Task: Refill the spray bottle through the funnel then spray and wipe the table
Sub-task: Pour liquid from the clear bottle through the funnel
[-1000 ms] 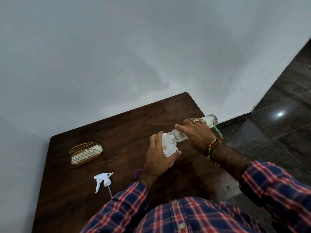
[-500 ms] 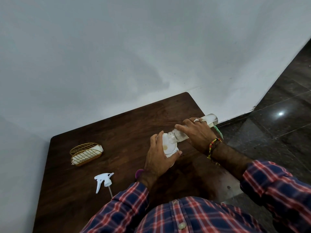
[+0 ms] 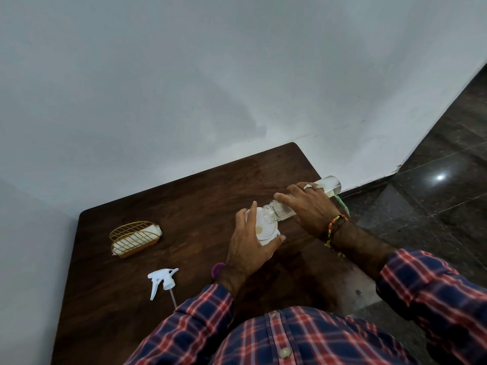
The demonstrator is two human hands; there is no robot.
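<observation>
On the dark wooden table (image 3: 184, 206), my left hand (image 3: 247, 246) grips a white funnel (image 3: 263, 229) that sits on the spray bottle; the bottle itself is hidden under the hand. My right hand (image 3: 308, 206) holds a clear plastic bottle (image 3: 330, 185) tipped almost flat, its open mouth over the funnel's bowl. The white trigger spray head (image 3: 162, 281) with its dip tube lies loose on the table to the left, apart from both hands.
A gold wire holder (image 3: 134, 237) with white cloth or napkins stands at the table's left. A purple object (image 3: 218, 268) peeks out behind my left wrist. White walls bound the table at back and left; dark tiled floor lies to the right.
The clear bottle has stayed tipped over the funnel. Both hands keep their grip with almost no shift.
</observation>
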